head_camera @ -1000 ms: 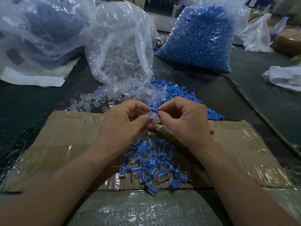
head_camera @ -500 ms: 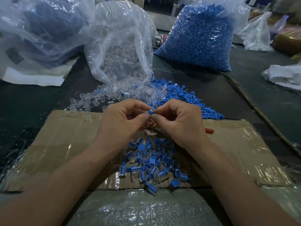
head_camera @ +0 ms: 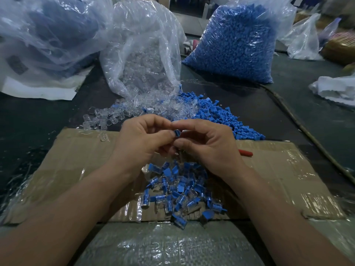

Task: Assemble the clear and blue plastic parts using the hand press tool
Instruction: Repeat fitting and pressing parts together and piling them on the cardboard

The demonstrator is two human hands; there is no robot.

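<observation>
Since a second ago, both hands have lifted slightly; the left hand (head_camera: pixel 142 139) and right hand (head_camera: pixel 207 144) pinch one blue part (head_camera: pixel 177 133) between fingertips (clear piece hidden), equally near.

Blue parts (head_camera: pixel 211 110); brown cardboard (head_camera: pixel 278 169)

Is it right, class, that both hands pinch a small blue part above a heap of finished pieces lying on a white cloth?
Not quite. The head view shows the left hand and right hand pinching the blue part above the finished pieces, but these lie on taped brown cardboard, not a white cloth.
</observation>
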